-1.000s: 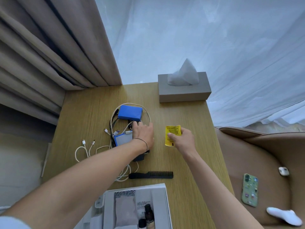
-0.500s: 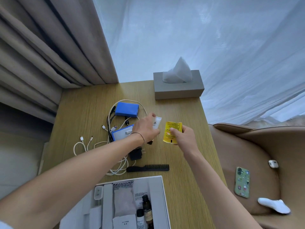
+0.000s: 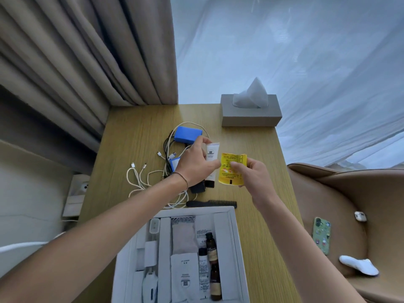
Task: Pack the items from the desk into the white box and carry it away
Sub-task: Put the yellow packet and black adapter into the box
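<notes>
Head view: beyond the white box (image 3: 231,217), left hand (image 3: 194,165) grips a white tube (image 3: 211,154), right hand (image 3: 251,173) pinches a yellow packet (image 3: 232,169).

Comb (image 3: 211,203) lies on desk (image 3: 258,171) just behind box (image 3: 237,248).

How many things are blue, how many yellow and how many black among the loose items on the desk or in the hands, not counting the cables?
Blue: 2, the blue block and a flat blue pack partly hidden behind the left hand.
Yellow: 1, the yellow packet in the right hand.
Black: 2, the comb and the plug.
Total: 5.
</notes>
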Action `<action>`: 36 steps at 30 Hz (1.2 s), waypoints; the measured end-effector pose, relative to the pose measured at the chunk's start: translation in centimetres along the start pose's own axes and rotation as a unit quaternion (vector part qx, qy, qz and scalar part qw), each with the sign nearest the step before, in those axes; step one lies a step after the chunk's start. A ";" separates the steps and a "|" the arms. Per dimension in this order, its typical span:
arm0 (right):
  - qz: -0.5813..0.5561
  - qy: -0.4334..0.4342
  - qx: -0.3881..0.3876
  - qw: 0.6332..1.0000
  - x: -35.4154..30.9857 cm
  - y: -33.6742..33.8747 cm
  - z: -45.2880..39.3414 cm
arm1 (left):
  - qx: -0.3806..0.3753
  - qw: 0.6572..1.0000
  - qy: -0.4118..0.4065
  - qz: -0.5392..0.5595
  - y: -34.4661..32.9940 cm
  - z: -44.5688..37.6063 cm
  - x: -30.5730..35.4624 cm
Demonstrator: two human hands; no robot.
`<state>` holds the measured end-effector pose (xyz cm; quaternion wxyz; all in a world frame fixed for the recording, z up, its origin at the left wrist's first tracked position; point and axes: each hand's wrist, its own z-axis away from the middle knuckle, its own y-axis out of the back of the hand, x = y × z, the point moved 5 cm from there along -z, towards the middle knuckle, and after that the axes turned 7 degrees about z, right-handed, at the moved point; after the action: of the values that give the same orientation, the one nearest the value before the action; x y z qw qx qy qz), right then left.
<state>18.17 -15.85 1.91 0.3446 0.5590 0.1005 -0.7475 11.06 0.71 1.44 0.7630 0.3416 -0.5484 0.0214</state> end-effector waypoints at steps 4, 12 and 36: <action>-0.014 0.022 -0.026 0.999 -1.3 -1.0 2.5 | 0.007 0.998 0.008 0.055 1.9 2.8 0.4; 0.073 -0.002 -0.065 0.995 -0.1 -3.6 6.9 | 0.018 0.991 0.030 0.130 5.8 9.3 -1.9; 0.525 0.014 -0.242 0.816 12.8 -15.3 13.8 | -0.047 0.995 0.076 0.041 6.8 18.1 -9.5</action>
<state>-3.74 -17.06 -8.37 0.8073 0.4359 -0.0259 -0.3969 -10.33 -0.70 -0.33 0.8161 0.2804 -0.5026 0.0530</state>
